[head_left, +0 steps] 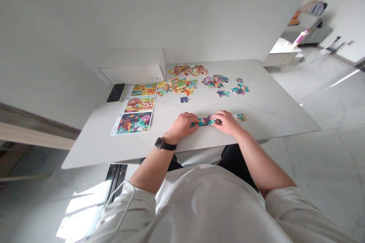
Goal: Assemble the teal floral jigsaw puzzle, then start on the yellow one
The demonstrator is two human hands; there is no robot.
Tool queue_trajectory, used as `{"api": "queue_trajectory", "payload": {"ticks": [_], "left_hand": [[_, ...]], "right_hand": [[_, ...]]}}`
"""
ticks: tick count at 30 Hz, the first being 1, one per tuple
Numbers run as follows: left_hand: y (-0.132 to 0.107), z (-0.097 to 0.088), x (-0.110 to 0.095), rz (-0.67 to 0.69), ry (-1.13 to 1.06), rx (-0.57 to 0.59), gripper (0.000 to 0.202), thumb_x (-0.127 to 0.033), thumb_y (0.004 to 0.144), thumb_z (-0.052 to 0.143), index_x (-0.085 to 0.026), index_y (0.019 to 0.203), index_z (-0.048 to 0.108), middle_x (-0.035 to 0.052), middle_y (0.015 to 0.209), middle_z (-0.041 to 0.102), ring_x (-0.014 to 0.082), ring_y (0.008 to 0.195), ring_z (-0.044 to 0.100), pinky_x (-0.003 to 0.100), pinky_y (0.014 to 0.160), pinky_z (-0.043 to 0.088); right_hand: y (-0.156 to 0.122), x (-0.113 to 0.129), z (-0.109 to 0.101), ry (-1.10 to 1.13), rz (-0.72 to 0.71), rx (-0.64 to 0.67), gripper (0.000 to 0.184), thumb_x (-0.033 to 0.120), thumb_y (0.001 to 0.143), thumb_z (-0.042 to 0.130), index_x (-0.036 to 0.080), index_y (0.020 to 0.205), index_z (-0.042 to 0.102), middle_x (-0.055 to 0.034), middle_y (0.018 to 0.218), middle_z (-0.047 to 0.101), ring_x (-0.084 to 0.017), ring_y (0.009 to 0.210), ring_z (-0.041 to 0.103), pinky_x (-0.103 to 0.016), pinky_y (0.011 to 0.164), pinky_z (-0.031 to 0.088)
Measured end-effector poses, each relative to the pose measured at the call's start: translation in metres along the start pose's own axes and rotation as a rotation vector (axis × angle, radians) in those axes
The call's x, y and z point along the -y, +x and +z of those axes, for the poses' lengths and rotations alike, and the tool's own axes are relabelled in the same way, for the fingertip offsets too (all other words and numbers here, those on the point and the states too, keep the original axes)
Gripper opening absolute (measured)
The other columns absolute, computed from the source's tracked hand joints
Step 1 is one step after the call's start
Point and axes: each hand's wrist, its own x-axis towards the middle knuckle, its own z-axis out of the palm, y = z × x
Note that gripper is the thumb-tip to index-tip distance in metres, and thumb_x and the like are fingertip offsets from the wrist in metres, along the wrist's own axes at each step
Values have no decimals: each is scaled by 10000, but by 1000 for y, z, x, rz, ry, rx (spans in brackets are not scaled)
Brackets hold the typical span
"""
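Note:
A short strip of joined jigsaw pieces [204, 122], teal and purple, lies on the table in front of me. My left hand [185, 124] has its fingers closed on the strip's left end. At the other end, my right hand [225, 122] pinches the strip, and its fingertips cover part of it. Just right of that hand lies a loose jigsaw piece [242, 117] in yellow and teal. A dark blue piece [184, 99] sits farther back, beyond my left hand.
Piles of yellow-orange pieces [181, 86], red pieces [188, 70], purple pieces [214, 81] and teal pieces [240, 89] lie toward the back. A sheet with three pictures [114, 130], a phone [116, 93] and a white box [134, 73] are at left on the white table [273, 102].

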Motion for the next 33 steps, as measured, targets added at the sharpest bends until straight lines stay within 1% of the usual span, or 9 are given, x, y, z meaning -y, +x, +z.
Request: {"api": "queue_trajectory", "payload": {"ticks": [7,9,12,14,17,20,25,29,33], "left_hand": [[-2,-1,1,-18,20,8,158,-277,965,714,-263,1081,820,63,1203,803,271,1094,721,441,1011,527],[-2,-1,1,-26,25,13,167,-283,964,710,-264,1085,823,67,1216,796,269,1095,717,444,1017,526],[-3,-2,1,-28,27,16,186,-294,964,704,-269,1103,824,71,1236,785,269,1104,713,451,1031,526],[-3,-2,1,-23,22,17,189,-298,964,702,-271,1107,823,70,1245,783,272,1113,712,459,1039,526],[-2,-3,1,-22,9,21,178,-302,966,703,-272,1094,823,71,1246,787,277,1112,713,470,1039,528],[-2,-2,2,-21,-4,25,177,-308,969,704,-275,1095,824,70,1240,791,274,1110,714,470,1043,531],[-2,-2,2,-22,-11,16,172,-300,969,708,-273,1088,828,70,1232,792,271,1108,714,464,1052,531],[-2,-3,1,-17,-17,22,171,-295,963,708,-271,1081,828,69,1225,793,269,1096,710,466,1047,534],[-2,-3,2,-14,-22,20,182,-294,967,699,-264,1092,827,73,1218,794,270,1094,710,468,1048,537]], "right_hand": [[-5,-2,2,-20,12,35,261,277,930,813,314,1188,835,-82,1135,732,-290,1105,694,-454,1044,536],[-5,-4,-2,-7,5,43,326,283,925,817,328,1248,823,-84,1176,728,-296,1136,694,-465,1061,543],[-5,-9,-11,15,4,42,472,257,909,812,322,1375,768,-96,1294,737,-316,1212,687,-491,1107,546],[-5,-14,-18,16,15,60,505,225,895,803,307,1391,755,-99,1335,753,-327,1234,690,-510,1125,547],[-4,-21,-27,5,28,124,447,197,881,799,287,1318,785,-97,1309,789,-329,1214,719,-508,1111,562],[-3,-25,-34,-21,19,167,403,189,860,813,298,1248,809,-77,1281,810,-321,1199,738,-479,1097,570],[-3,-24,-39,-51,-9,203,393,186,842,828,309,1215,818,-61,1253,818,-309,1169,751,-444,1067,576],[-3,-23,-40,-92,-23,205,377,196,863,804,296,1227,811,-70,1243,818,-309,1156,749,-445,1067,571],[-3,-22,-37,-78,-24,141,373,225,902,767,289,1268,799,-77,1264,810,-297,1154,748,-452,1073,574]]}}
